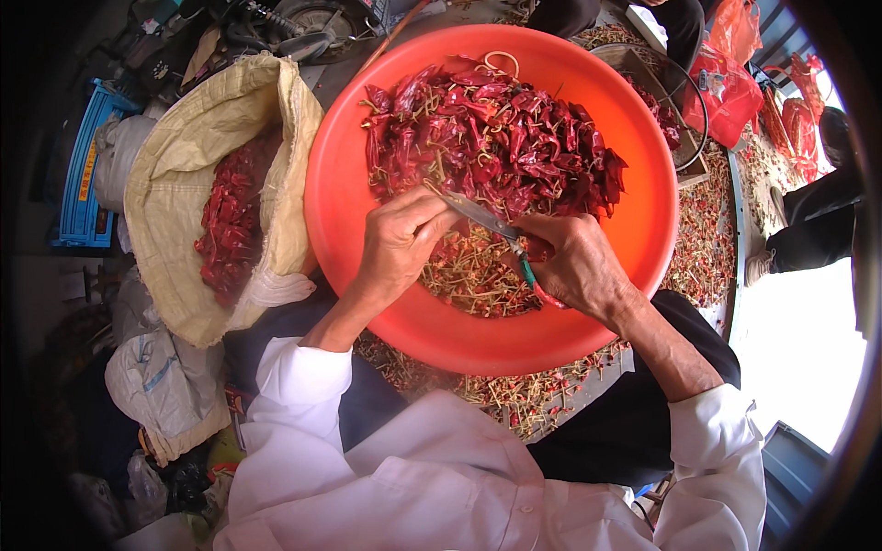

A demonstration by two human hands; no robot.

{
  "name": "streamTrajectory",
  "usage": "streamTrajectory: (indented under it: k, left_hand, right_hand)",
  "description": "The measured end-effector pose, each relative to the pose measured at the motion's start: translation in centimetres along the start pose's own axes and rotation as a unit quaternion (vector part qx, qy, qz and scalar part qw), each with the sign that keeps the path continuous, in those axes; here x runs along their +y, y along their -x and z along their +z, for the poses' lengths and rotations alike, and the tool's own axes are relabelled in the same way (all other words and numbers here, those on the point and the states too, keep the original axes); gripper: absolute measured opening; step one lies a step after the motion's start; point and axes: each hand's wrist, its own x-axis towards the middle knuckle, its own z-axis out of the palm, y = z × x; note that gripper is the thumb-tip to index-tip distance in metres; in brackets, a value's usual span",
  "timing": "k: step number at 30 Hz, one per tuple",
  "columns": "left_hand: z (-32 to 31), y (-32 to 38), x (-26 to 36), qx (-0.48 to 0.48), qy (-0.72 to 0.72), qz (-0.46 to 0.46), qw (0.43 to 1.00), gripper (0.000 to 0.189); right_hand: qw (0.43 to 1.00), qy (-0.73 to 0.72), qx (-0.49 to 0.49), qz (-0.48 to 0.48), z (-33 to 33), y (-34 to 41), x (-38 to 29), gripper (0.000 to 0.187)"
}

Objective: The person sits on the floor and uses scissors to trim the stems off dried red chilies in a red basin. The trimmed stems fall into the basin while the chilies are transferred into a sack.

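Observation:
A large red plastic basin (413,344) lies before me. Dried red chili peppers (510,131) fill its far part, and cut stems (475,275) are heaped in its near part. My right hand (579,262) is closed around the wrapped handles of a pair of scissors (486,217), whose blades point left. At the blade tips my left hand (406,234) pinches something small, perhaps a pepper stem; the fingers hide most of it. To the left, an open woven sack (186,179) holds more red peppers (231,220).
Stems litter the floor (537,399) below and right of the basin. A wooden crate (692,169) with peppers adjoins the basin's right side. Red plastic bags (723,89) lie beyond it. Other people's legs (813,227) show at right and top. A blue plastic crate (86,186) is at far left.

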Motion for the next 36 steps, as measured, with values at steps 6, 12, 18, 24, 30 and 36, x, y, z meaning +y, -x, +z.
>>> streamTrajectory:
  k: [6,12,18,24,30,36]
  left_hand:
    - [-0.1,-0.1,-0.4,0.009,-0.009,-0.005,1.0,0.014]
    - [0.0,-0.2,-0.2,0.024,-0.028,0.018,0.999,0.015]
    - [-0.1,-0.5,-0.1,0.031,-0.068,0.05,0.996,0.016]
    - [-0.1,-0.8,-0.1,0.051,-0.079,0.074,0.993,0.016]
    - [0.2,-0.7,-0.1,0.058,-0.042,0.038,0.997,0.014]
    - [-0.1,-0.8,-0.7,0.061,0.061,-0.068,0.994,0.012]
  right_hand:
    - [1.0,-0.013,0.0,0.007,0.5,0.0,0.4,0.033]
    - [0.999,-0.022,0.0,0.025,0.9,0.1,-0.1,0.034]
    - [0.999,-0.032,-0.003,0.032,0.5,-0.1,-0.7,0.03]
    - [0.998,-0.023,-0.015,0.049,-0.2,-0.2,-1.3,0.026]
    - [0.989,-0.089,-0.074,0.097,-0.3,-0.6,-1.5,0.021]
    - [0.87,-0.406,-0.154,0.234,-1.8,-0.4,-2.8,0.023]
